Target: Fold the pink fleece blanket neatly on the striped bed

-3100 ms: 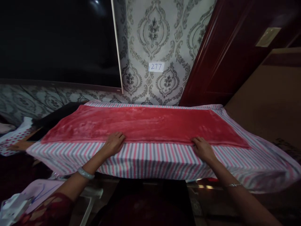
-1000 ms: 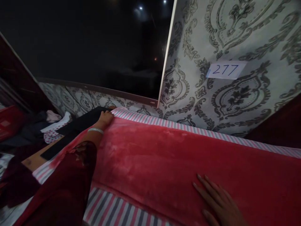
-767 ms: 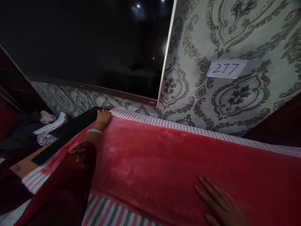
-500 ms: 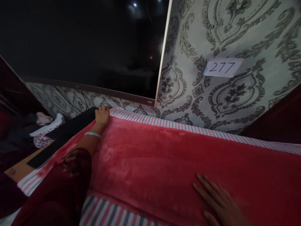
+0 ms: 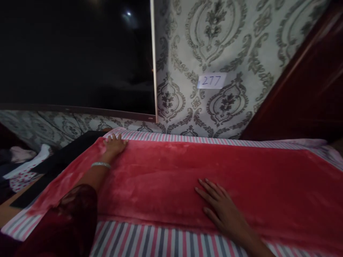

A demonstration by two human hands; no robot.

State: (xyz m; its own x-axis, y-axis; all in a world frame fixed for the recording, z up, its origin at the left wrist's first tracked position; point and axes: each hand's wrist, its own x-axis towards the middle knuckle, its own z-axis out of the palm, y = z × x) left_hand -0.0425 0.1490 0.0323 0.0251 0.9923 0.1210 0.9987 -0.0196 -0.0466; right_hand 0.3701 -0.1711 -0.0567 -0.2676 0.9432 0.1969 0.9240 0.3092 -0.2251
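Observation:
A plush red blanket (image 5: 166,178) lies spread out in front of me, on top of a striped pink, grey and white cloth (image 5: 150,240) that shows along its near and far sides. My left hand (image 5: 114,144) rests on the blanket's far left corner with its fingers apart; a silvery bracelet circles that wrist. On the middle of the blanket, my right hand (image 5: 221,207) lies flat with fingers spread. Neither hand holds anything.
A large dark television screen (image 5: 80,53) hangs on the patterned wall (image 5: 171,96). A paper marked 277 (image 5: 211,80) is stuck there. Black boards (image 5: 61,157) lie left of the blanket, beside a pile of clothes (image 5: 21,175). Dark red wood (image 5: 300,92) stands at the right.
My left hand has loosened from the blanket's corner edge and now lies on it with fingers spread. My right hand still lies flat on the blanket. The view has turned right.

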